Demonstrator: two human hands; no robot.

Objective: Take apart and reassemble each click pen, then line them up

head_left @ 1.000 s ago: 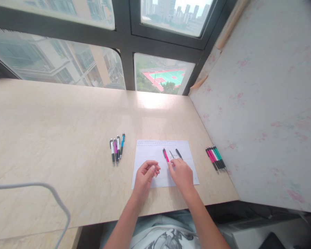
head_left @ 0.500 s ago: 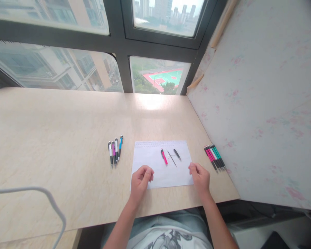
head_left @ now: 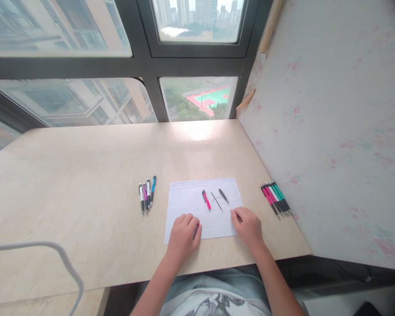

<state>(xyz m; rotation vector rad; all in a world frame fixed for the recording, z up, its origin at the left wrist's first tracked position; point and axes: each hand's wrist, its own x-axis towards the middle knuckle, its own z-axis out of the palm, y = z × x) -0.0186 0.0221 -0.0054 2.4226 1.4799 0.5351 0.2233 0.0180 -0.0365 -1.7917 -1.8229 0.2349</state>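
Pink pen barrel (head_left: 207,202), thin refill (head_left: 217,201) and black grip (head_left: 223,195) lie slantwise on the white paper (head_left: 184,203), just beyond both hands.
Ahead and right of the left hand (head_left: 183,232), the glossy pink barrel points its dark clip end away from the person and slightly left. The dark, needle-slim refill slants more, its near end toward the right hand (head_left: 248,224); the short grip, ahead and left of that hand, tapers to a tip aimed near-right. The left hand is half curled, palm down, the right loosely curled, thumb near forefinger; whether either holds anything cannot be told.
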